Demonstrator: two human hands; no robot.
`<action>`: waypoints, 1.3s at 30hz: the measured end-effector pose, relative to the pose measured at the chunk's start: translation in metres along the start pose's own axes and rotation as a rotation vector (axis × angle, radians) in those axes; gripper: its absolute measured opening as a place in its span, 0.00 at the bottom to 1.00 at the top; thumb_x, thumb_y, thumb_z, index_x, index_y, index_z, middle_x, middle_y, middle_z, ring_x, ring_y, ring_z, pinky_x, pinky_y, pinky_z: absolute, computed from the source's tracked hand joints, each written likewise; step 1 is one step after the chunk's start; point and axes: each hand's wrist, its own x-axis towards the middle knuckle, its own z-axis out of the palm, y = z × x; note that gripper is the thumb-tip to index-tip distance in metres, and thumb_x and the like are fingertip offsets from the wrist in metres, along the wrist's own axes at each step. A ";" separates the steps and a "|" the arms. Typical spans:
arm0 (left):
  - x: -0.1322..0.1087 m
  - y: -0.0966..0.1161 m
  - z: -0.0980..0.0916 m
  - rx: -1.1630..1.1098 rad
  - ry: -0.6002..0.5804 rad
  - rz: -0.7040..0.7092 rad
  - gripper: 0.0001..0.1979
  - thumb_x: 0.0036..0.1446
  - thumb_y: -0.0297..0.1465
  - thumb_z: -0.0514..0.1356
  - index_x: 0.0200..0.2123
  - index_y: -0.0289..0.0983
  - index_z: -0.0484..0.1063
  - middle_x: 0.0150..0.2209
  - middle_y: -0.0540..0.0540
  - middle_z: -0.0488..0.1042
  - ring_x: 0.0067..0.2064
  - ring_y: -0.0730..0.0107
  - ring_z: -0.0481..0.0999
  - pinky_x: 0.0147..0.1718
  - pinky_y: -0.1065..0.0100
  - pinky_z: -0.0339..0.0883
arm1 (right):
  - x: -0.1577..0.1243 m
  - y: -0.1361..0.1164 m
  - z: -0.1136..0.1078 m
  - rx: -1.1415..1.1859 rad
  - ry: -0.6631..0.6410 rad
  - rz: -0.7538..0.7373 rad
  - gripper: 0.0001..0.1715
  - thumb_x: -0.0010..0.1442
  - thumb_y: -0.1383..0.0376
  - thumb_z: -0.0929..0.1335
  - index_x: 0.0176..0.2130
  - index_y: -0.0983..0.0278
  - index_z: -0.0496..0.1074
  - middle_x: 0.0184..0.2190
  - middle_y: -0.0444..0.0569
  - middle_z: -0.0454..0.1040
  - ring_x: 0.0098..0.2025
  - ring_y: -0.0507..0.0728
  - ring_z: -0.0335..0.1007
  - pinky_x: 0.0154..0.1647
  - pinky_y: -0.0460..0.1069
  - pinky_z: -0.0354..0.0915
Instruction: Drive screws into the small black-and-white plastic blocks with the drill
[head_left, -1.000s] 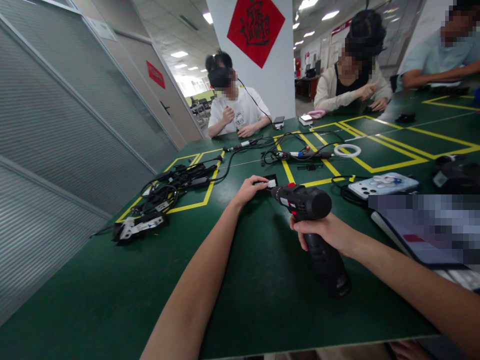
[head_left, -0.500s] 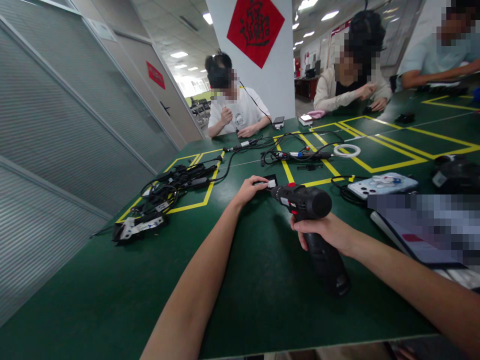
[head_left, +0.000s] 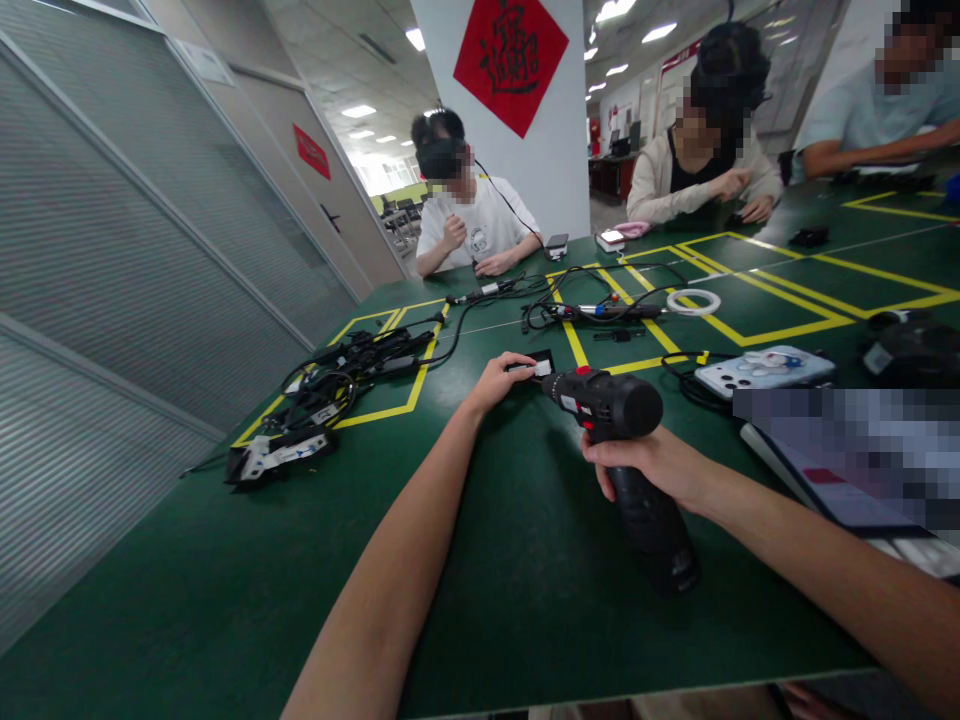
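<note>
My right hand [head_left: 654, 465] is wrapped round the grip of a black cordless drill [head_left: 619, 405] with red markings. The drill's nose points left at a small black and white part [head_left: 536, 365] lying on the green table [head_left: 525, 600]. My left hand [head_left: 499, 379] pinches that part and holds it down against the table, fingers curled over its left end. The drill's tip touches or nearly touches the part; the contact point is too small to make out.
A tangle of black cables and adapters [head_left: 330, 385] lies at the left inside yellow tape lines. Further back lie more cables [head_left: 592, 305] and a white ring [head_left: 694, 301]. A phone [head_left: 765, 370] rests at the right. Three other people sit at the far side.
</note>
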 end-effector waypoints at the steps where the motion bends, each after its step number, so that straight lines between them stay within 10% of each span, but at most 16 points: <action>1: 0.000 0.001 0.000 0.001 0.000 -0.001 0.16 0.48 0.39 0.61 0.40 0.40 0.76 0.45 0.45 0.74 0.49 0.60 0.70 0.52 0.61 0.59 | 0.000 -0.001 0.000 0.002 -0.003 0.002 0.08 0.54 0.63 0.68 0.34 0.66 0.67 0.18 0.43 0.70 0.20 0.51 0.66 0.25 0.47 0.60; 39: 0.001 0.001 0.001 0.006 0.000 -0.025 0.16 0.48 0.39 0.61 0.40 0.39 0.76 0.44 0.45 0.74 0.48 0.61 0.70 0.50 0.61 0.61 | 0.000 0.000 0.000 0.019 -0.008 -0.021 0.08 0.52 0.64 0.68 0.33 0.65 0.67 0.17 0.41 0.68 0.20 0.52 0.66 0.25 0.48 0.61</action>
